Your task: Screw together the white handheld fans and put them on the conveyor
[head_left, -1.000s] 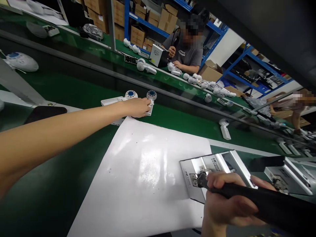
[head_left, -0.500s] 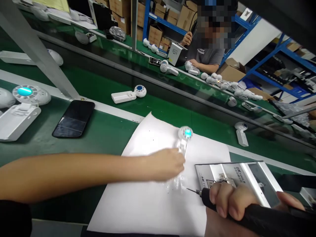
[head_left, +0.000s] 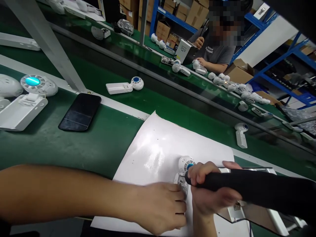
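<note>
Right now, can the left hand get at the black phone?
Probably yes: the black phone lies uncovered on the green bench, with nothing visible blocking the way. But the left hand seems to hold a white device, so it would likely need freeing first.

Black phone (head_left: 79, 112) beside slanted post (head_left: 49, 46)

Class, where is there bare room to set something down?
Bare: green bench between phone and paper; also the paper's upper left, above the left hand. Crowded: the paper's lower right, where left hand, device, right hand, tool and box bunch.
</note>
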{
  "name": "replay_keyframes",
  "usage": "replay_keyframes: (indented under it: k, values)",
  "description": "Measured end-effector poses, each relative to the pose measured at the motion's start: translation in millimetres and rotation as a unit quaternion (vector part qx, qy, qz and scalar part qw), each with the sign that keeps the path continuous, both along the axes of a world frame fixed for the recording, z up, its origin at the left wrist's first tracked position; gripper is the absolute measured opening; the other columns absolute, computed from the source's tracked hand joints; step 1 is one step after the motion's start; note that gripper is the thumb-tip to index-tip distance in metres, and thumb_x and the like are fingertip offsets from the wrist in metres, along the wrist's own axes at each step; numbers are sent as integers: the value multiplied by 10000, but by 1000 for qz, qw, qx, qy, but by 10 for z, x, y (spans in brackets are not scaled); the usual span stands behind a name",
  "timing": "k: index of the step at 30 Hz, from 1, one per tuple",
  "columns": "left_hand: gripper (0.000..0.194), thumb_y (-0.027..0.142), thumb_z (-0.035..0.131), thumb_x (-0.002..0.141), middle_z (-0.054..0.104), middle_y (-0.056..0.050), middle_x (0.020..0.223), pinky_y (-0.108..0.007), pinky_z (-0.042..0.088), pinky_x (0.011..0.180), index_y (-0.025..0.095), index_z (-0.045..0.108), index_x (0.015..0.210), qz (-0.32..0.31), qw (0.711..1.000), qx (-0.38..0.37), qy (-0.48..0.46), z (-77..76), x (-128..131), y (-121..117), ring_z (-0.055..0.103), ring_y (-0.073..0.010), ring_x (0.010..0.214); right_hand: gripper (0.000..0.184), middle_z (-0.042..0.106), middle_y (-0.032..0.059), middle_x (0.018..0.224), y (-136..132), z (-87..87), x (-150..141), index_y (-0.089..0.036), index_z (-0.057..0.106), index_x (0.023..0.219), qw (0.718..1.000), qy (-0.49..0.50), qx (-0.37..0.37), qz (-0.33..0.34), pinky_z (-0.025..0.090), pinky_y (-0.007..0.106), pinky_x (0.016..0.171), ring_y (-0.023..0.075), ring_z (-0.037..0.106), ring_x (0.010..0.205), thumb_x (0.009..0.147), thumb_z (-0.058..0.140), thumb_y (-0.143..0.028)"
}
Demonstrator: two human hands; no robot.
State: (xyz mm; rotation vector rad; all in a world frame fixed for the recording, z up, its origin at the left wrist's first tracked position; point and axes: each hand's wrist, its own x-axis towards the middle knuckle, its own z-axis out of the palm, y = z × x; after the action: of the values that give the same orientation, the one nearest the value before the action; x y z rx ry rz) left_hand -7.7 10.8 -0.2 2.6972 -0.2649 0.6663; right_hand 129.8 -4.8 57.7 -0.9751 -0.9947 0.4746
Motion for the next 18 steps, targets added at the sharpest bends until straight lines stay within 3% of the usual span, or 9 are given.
replay_keyframes:
  k: [4, 10, 12, 15, 16, 18]
  values:
    - [127, 279, 646, 993, 687, -42, 910, -406, 469, 976, 186, 666, 909, -3, 1000, -11, 15, -2, -5, -15, 603, -234, 953, 460, 525, -119, 602, 42, -113, -71, -287, 478, 1185, 1000, -5, -6, 14, 400, 259, 442, 102, 409, 413, 934, 646, -633]
    - [127, 279, 704, 959, 695, -32, 947, -384, 465, 962, 198, 641, 884, -5, 999, -28, 30, 3, -6, 14, 590, -223, 931, 415, 520, -110, 612, 74, -256, -93, -295, 463, 1232, 999, -30, 0, 14, 371, 252, 446, 97, 397, 422, 972, 579, -597]
    - [163, 294, 680, 994, 696, -35, 932, -386, 463, 953, 201, 641, 866, -1, 999, -31, 19, 6, -2, 23, 589, -221, 896, 448, 516, -113, 617, 45, -182, -67, -293, 464, 1273, 999, -38, 2, 5, 385, 255, 438, 99, 400, 419, 981, 568, -616]
    - [186, 298, 644, 1026, 676, -47, 900, -390, 465, 915, 194, 644, 872, -5, 999, -38, 10, 15, 0, 29, 585, -228, 880, 582, 545, -119, 634, -117, 68, 98, -303, 444, 1363, 996, -68, 49, -43, 442, 271, 430, 108, 428, 418, 971, 533, -724]
    - [177, 288, 633, 1029, 667, -51, 893, -387, 466, 880, 189, 645, 883, -10, 999, -39, 14, 19, -2, 30, 577, -226, 867, 620, 571, -115, 647, -193, 160, 199, -304, 442, 1379, 990, -89, 75, -82, 461, 280, 429, 113, 444, 423, 965, 507, -761]
    - [158, 260, 614, 1032, 655, -55, 885, -373, 458, 804, 183, 645, 898, -17, 999, -41, 21, 28, -8, 31, 553, -215, 830, 586, 586, -84, 658, -341, 302, 450, -243, 475, 1350, 956, -166, 83, -228, 487, 323, 432, 144, 493, 454, 1014, 432, -720]
